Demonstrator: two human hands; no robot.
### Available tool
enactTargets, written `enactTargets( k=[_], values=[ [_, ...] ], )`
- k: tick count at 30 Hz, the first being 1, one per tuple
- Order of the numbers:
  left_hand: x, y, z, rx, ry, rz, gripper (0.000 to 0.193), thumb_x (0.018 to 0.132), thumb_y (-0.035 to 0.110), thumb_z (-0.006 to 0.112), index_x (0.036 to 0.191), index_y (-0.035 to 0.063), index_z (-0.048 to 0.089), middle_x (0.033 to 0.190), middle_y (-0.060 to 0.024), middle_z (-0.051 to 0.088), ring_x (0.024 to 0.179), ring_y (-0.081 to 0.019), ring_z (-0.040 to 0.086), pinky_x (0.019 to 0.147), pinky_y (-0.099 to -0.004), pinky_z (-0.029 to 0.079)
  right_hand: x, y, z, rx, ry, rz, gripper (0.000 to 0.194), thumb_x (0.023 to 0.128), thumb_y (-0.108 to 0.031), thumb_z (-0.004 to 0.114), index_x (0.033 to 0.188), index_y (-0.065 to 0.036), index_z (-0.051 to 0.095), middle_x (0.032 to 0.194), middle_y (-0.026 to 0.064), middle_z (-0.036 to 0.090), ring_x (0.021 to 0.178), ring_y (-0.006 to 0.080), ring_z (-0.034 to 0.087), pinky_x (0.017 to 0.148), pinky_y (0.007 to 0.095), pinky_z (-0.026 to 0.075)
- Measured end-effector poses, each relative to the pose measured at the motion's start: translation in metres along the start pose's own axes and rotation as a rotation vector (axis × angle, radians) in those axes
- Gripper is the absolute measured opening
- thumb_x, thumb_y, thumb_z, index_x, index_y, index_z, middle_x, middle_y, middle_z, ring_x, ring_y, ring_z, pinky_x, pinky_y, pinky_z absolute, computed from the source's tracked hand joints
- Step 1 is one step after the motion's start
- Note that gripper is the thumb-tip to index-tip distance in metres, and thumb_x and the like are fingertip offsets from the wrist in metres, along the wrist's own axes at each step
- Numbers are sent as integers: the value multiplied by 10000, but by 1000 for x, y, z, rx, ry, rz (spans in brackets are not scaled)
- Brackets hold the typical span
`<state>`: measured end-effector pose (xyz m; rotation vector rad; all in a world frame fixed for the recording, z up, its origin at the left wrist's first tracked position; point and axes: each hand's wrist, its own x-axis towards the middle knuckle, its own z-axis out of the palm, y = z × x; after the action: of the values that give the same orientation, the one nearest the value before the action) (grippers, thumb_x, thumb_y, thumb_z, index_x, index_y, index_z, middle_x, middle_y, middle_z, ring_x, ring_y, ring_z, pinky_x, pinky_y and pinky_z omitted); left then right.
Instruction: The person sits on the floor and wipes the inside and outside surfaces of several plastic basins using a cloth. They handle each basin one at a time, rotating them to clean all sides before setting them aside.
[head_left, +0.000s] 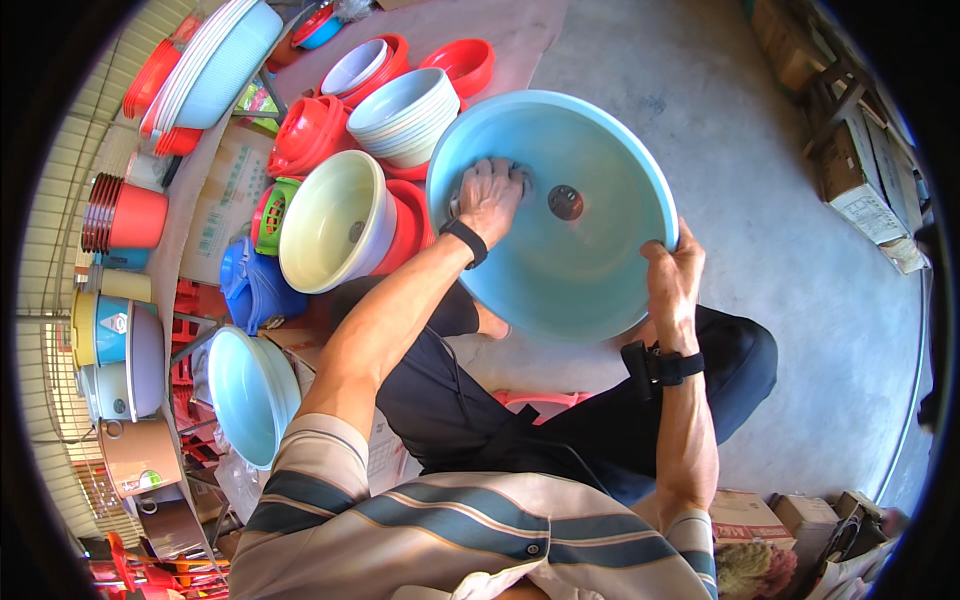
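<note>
A large light-blue plastic basin (562, 277) is tilted in front of me, its inside facing up. My right hand (673, 274) grips its rim on the right, thumb on the inner side. Inside, at the upper left wall, my left hand (491, 199) presses a grey cloth (529, 181), mostly hidden under the fingers. A round dark and red sticker (565, 202) is on the basin's bottom. Just left of my left forearm stands a cream plastic basin (334, 217), tilted, with a sticker inside.
Stacked white basins (405, 120), red plastic basins (459, 66) and a blue mop bucket (262, 285) crowd the left. Another light-blue basin (251, 397) leans near my left elbow. Shelves with pots (124, 214) line the far left. Cardboard boxes (862, 180) stand right, on the concrete floor (787, 247).
</note>
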<state>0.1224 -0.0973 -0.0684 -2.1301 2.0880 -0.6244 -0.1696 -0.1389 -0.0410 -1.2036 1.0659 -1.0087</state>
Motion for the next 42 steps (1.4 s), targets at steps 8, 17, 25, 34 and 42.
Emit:
enactTargets(
  k=[8, 17, 25, 34, 42],
  values=[
    [-48, 35, 7, -288, -555, 60, 236, 845, 222, 697, 1059, 170, 782, 1162, -121, 711, 1121, -353, 643, 886, -460, 523, -7, 1, -1, -133, 14, -158, 418, 806, 62, 546, 1196, 55, 698, 941, 33, 683, 872, 135, 587, 845, 270, 488],
    [-43, 23, -32, -659, -729, 45, 453, 787, 86, 648, 1227, 154, 732, 1154, -174, 694, 1096, -383, 660, 853, -500, 554, -7, -9, 0, -78, 25, 2, 365, 815, 64, 564, 1156, 55, 694, 921, 33, 677, 845, 126, 577, 806, 280, 485],
    [1, 6, -35, 13, 152, -7, 307, 891, 60, 621, 1195, 45, 661, 1005, -169, 611, 845, -313, 642, 685, -449, 538, -5, -5, 4, -106, -13, -79, 406, 816, 57, 555, 1201, 60, 685, 915, 21, 673, 832, 111, 571, 791, 266, 484],
    [-18, 21, 49, 61, 34, 0, 175, 1007, 95, 517, 1007, 37, 683, 956, -124, 661, 870, -284, 682, 726, -442, 542, -11, -6, 6, -262, -17, -192, 598, 793, 63, 543, 1353, -85, 690, 1414, 161, 662, 1322, 382, 614, 1158, 442, 450],
    [-39, 52, 50, -267, -458, -286, 308, 833, 162, 671, 1089, 23, 773, 1249, -232, 613, 1088, -400, 674, 901, -458, 569, -17, -10, 4, -213, -21, -203, 621, 786, 105, 515, 1346, -91, 697, 1459, 137, 639, 1361, 357, 588, 1177, 431, 433]
  ],
)
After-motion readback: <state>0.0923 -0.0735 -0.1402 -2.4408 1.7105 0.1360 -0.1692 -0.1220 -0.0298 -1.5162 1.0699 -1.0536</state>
